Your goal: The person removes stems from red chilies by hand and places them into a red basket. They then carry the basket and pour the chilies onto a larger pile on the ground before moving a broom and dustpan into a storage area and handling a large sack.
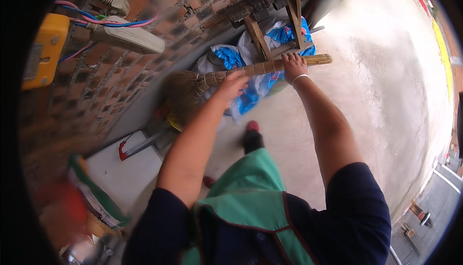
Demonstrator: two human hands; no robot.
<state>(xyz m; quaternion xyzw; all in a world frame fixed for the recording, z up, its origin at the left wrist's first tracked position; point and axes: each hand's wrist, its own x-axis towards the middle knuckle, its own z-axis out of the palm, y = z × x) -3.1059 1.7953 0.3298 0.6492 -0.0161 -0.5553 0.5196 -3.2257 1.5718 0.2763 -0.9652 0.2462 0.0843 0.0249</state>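
A straw broom (260, 68) lies nearly level across both my hands, its bound handle pointing right and its bristle head toward the brick wall on the left. My right hand (293, 67) is wrapped over the handle near its far end, with a thin white bracelet at the wrist. Closer to the bristles, my left hand (232, 89) holds the bound neck of the broom; its fingers are slightly blurred and partly bent around it. Behind and below the handle are blue and white plastic bags (251, 98), partly covered by it.
A wooden stool (258, 33) with dark strips on top stands against the brick wall (159, 14). Upper left hang a white power strip (128, 38), twisted wires and a yellow device (46, 50). A white board (128, 168) with a red-tipped tool (123, 153) is lower left.
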